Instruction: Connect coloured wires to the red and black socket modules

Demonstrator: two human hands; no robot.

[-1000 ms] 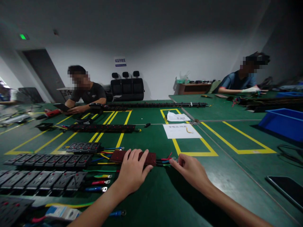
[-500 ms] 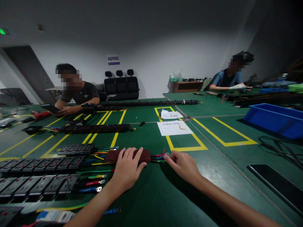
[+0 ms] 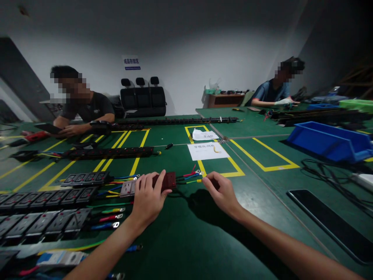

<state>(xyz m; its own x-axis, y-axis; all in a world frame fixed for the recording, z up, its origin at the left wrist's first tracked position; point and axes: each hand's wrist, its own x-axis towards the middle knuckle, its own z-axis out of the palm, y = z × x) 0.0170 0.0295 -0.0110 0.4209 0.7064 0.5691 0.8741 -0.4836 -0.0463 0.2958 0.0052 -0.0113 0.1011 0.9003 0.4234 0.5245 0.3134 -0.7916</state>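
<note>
My left hand lies over a dark red socket strip, its fingers on top and the thumb at the near edge. Red, blue and yellow-green wires with ring ends stick out of the strip's right end. At the yellow-green wire's tip is my right hand, thumb and forefinger closed together; whether the tip is pinched is too small to tell. Left of the strip are rows of black socket modules with coloured wires and ring terminals.
Beyond lie a long black strip and a paper sheet. At right are a blue bin, black cables and a phone. Two people sit across the green table, one holding a tablet, the other gloved.
The view has shifted, so the scene sits further left. My right hand has moved slightly away from the strip, and its wires show more, spread apart.
</note>
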